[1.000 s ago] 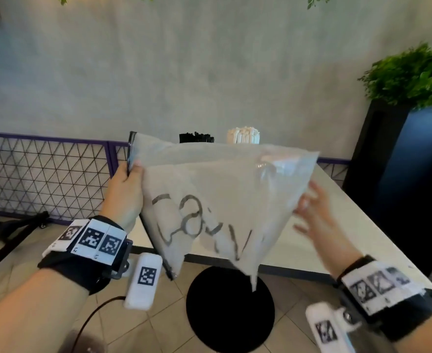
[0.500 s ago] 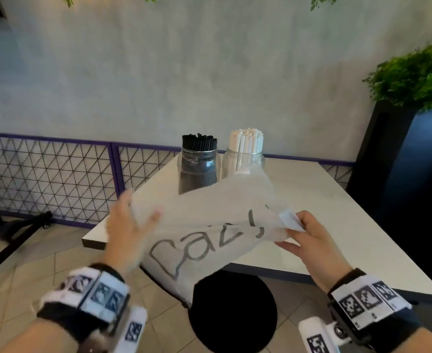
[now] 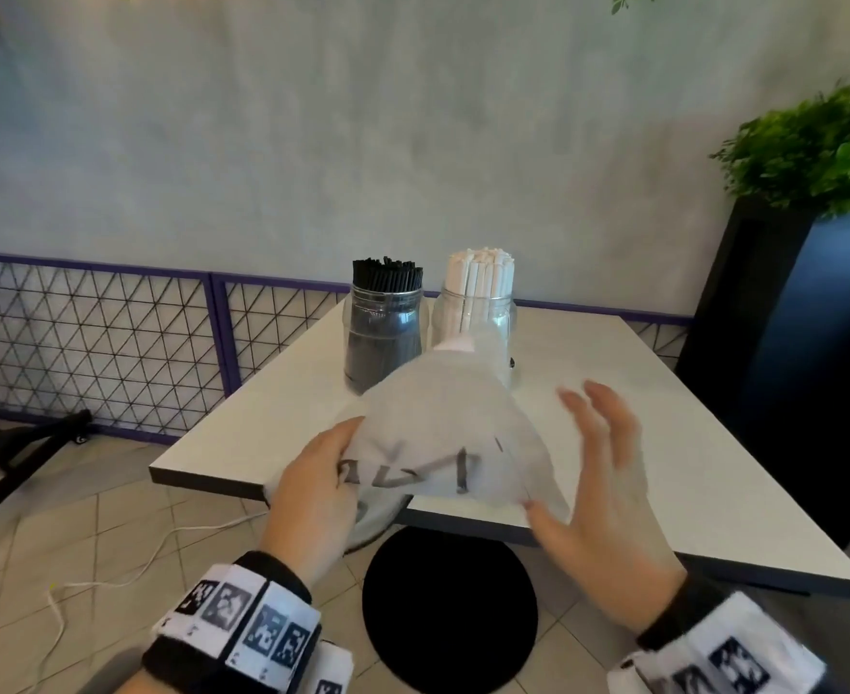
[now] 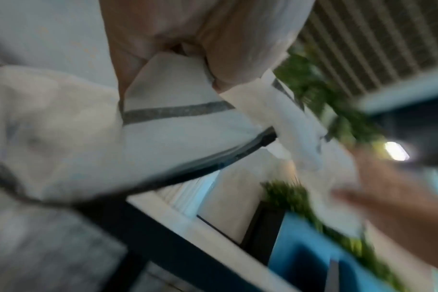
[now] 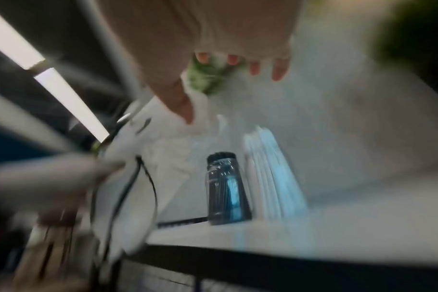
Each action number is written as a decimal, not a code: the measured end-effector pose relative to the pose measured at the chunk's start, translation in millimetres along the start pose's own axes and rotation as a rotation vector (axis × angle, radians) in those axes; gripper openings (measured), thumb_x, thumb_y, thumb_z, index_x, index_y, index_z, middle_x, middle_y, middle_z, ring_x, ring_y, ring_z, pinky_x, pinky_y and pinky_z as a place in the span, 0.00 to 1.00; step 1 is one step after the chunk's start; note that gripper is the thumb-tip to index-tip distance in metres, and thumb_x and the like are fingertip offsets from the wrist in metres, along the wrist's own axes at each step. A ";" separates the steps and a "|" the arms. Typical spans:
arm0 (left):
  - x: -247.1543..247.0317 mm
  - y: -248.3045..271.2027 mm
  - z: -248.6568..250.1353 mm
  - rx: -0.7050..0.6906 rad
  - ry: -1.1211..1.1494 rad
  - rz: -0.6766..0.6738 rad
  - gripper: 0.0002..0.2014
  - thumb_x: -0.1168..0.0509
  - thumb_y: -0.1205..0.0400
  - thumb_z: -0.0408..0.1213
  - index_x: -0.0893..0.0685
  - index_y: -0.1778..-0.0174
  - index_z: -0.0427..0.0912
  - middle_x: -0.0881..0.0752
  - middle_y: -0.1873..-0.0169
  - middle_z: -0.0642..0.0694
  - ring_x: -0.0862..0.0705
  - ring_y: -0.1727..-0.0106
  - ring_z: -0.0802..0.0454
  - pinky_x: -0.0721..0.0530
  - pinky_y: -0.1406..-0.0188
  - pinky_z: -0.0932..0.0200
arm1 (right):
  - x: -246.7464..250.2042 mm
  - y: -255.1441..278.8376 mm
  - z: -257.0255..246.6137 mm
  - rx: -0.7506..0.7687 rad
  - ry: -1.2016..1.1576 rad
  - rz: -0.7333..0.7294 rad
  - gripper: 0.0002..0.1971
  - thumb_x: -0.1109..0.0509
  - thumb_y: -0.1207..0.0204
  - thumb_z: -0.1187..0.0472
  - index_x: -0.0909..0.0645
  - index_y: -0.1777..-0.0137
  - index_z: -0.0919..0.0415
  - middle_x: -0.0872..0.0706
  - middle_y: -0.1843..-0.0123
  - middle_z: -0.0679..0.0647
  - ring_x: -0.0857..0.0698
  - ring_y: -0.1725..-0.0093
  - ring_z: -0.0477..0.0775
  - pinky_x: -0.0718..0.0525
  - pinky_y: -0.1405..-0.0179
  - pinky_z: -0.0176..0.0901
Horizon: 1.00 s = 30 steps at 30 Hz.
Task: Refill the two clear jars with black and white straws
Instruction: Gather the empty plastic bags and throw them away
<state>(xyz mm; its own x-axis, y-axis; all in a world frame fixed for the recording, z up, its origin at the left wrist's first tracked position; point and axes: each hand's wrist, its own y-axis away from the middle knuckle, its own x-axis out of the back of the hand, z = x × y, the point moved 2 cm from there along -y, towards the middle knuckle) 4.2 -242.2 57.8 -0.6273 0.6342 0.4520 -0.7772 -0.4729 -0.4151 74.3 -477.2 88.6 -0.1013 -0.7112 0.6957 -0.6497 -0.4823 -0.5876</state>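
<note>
Two clear jars stand side by side on the white table [image 3: 673,443]. The left jar [image 3: 383,338] is packed with black straws [image 3: 387,273], the right jar [image 3: 483,318] with white straws [image 3: 480,273]. A limp translucent plastic bag [image 3: 443,428] with black lettering hangs over the table's near edge, in front of the jars. My left hand [image 3: 343,463] grips the bag's left side, and the left wrist view shows the bag [image 4: 178,120] folded in its fingers. My right hand [image 3: 570,450] hovers at the bag's right edge with fingers spread, blurred. The black-straw jar [image 5: 225,189] shows in the right wrist view.
A dark planter [image 3: 783,373] with a green plant [image 3: 813,147] stands right of the table. A purple-framed wire fence [image 3: 87,343] runs along the wall at left. The table's round black base [image 3: 448,608] is below my hands, and a white cable [image 3: 112,578] lies on the tiled floor.
The bag has come down from held up high to the table's near edge. My right hand let go of the bag's corner and spread open. My left hand took hold of its left side.
</note>
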 end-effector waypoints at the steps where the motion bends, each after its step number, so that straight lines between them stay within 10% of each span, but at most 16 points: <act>1: 1.1 1.3 8.9 -0.080 -0.103 -0.021 0.32 0.41 0.28 0.16 0.21 0.35 0.54 0.22 0.40 0.60 0.24 0.40 0.62 0.28 0.36 0.65 | -3.5 1.9 -8.6 0.119 0.111 -0.071 0.47 0.26 0.35 0.42 0.49 0.20 0.43 0.49 0.18 0.52 0.46 0.18 0.58 0.42 0.22 0.60; 5: -8.5 9.2 39.0 0.047 0.306 -0.109 0.22 0.37 0.22 0.22 0.18 0.40 0.53 0.14 0.44 0.55 0.17 0.42 0.58 0.19 0.45 0.64 | -28.1 1.2 -29.9 0.166 0.109 -0.307 0.39 0.56 0.35 0.19 0.58 0.25 0.27 0.65 0.18 0.38 0.65 0.17 0.49 0.51 0.18 0.60; 9: -18.8 18.4 70.8 0.387 1.038 -0.341 0.16 0.46 0.14 0.38 0.21 0.36 0.33 0.16 0.57 0.34 0.15 0.61 0.44 0.15 0.70 0.60 | -54.0 0.8 -32.6 0.099 -0.294 -0.152 0.42 0.29 0.42 0.27 0.45 0.32 0.38 0.42 0.28 0.37 0.35 0.24 0.47 0.31 0.24 0.48; 15: -2.6 10.5 56.3 0.284 0.853 -0.379 0.20 0.40 0.19 0.23 0.22 0.35 0.48 0.15 0.40 0.42 0.11 0.49 0.51 0.12 0.58 0.57 | -54.3 -20.6 -11.1 -0.061 -0.349 -0.236 0.35 0.23 0.36 0.52 0.39 0.32 0.41 0.16 0.46 0.45 0.15 0.48 0.45 0.15 0.47 0.44; 20: 11.2 15.3 48.3 -0.164 0.104 -0.484 0.50 0.26 0.35 0.52 0.54 0.25 0.76 0.52 0.23 0.74 0.51 0.21 0.73 0.44 0.23 0.59 | -34.0 -45.8 -17.3 0.153 0.152 -0.379 0.07 0.33 0.28 0.63 0.22 0.53 0.52 0.15 0.54 0.47 0.16 0.53 0.54 0.19 0.55 0.46; 25: -18.6 22.2 64.9 -0.022 0.640 -0.357 0.36 0.24 0.35 0.53 0.31 0.31 0.64 0.21 0.34 0.60 0.22 0.34 0.66 0.20 0.35 0.60 | -30.8 -65.8 -50.0 0.121 -0.305 -0.266 0.11 0.27 0.30 0.65 0.22 0.49 0.58 0.14 0.57 0.53 0.14 0.56 0.54 0.13 0.55 0.51; 30: -30.6 11.6 53.3 0.235 0.960 -0.236 0.41 0.21 0.37 0.44 0.31 0.28 0.57 0.17 0.38 0.48 0.15 0.40 0.57 0.14 0.52 0.61 | -51.4 -59.4 -61.0 -0.055 -0.668 -0.285 0.16 0.34 0.24 0.74 0.28 0.40 0.59 0.20 0.51 0.44 0.18 0.48 0.49 0.18 0.45 0.41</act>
<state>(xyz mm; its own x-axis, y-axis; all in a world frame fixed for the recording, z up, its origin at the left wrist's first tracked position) 11.7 -299.7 81.3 -0.2321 0.9013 -0.3659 -0.9310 -0.3148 -0.1848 72.2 -380.8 112.9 0.5474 -0.7309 0.4076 -0.6213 -0.6813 -0.3871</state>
